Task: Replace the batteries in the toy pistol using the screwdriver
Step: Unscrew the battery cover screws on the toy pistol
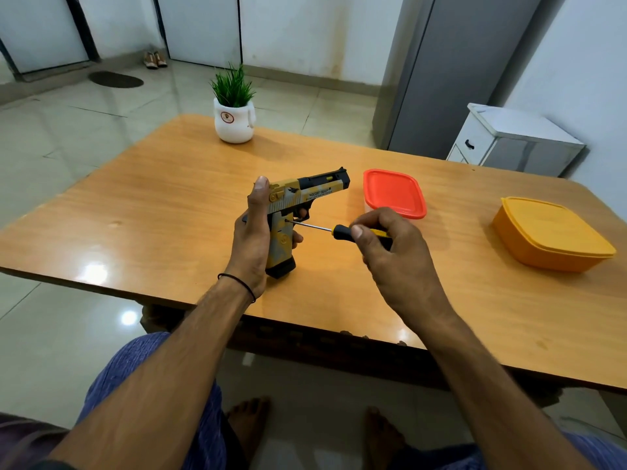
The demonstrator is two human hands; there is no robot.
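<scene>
- At centre frame we see the left hand (252,237) wrapped around the toy pistol (298,208), grip butt down on the table (169,198), muzzle toward the right.
- The right hand (390,252) pinches the screwdriver (342,229); its tip meets the pistol's grip.
- Right of these we note a red box (395,193) and an orange box (549,235).
- Upper centre: a potted plant (234,113).

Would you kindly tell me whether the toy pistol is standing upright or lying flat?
Upright: the toy pistol stands with its grip base down on the table, held by the left hand, barrel level above.
</scene>
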